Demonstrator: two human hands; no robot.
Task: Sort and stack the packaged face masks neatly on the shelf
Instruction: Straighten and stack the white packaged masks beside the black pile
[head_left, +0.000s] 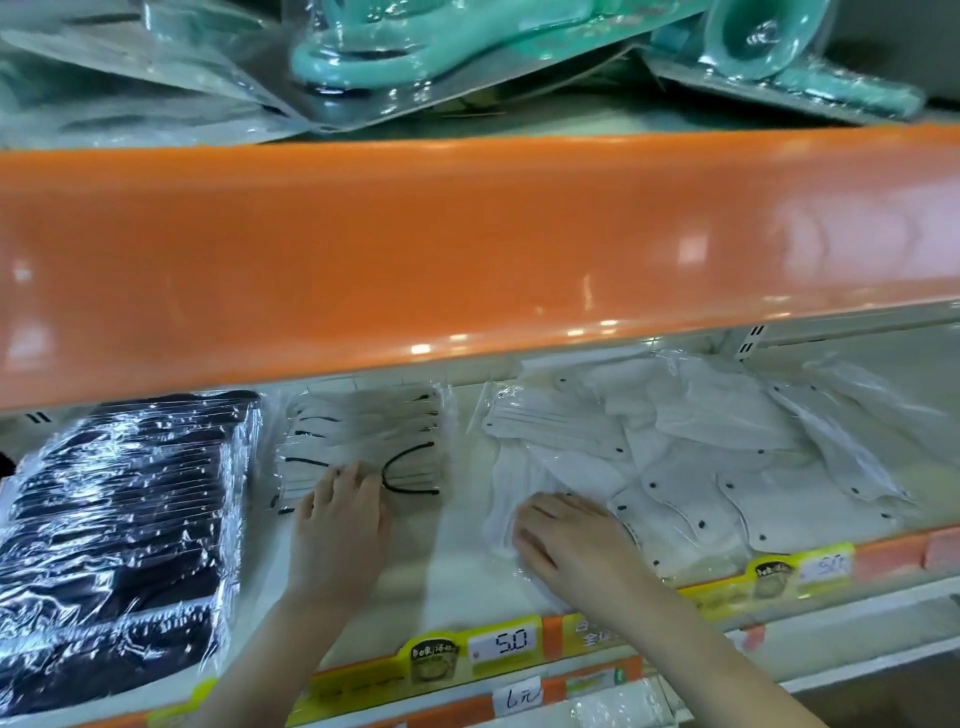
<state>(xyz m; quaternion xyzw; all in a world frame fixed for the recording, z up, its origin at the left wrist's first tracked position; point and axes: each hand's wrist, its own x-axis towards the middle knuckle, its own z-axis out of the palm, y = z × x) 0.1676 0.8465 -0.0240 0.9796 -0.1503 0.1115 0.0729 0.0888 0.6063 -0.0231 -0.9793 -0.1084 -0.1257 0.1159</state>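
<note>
The left hand (340, 525) presses flat, fingers straight, on the small stack of clear-wrapped white masks with black ear loops (363, 441); the right hand (569, 543) lies spread, gripping nothing, on the loose heap of clear-bagged white masks (691, 467), all on the cream shelf (452, 577). The slick bags could slide off over the yellow price-tag rail (483, 649) if pulled forward. Bare shelf between the piles gives room, though the orange shelf lip above (467, 244) hangs low.

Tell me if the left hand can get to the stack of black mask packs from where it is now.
Probably yes. The left hand rests on the white masks with black loops, and the stack of black mask packs lies right beside it, at its left, on the same shelf, with nothing between.
</note>
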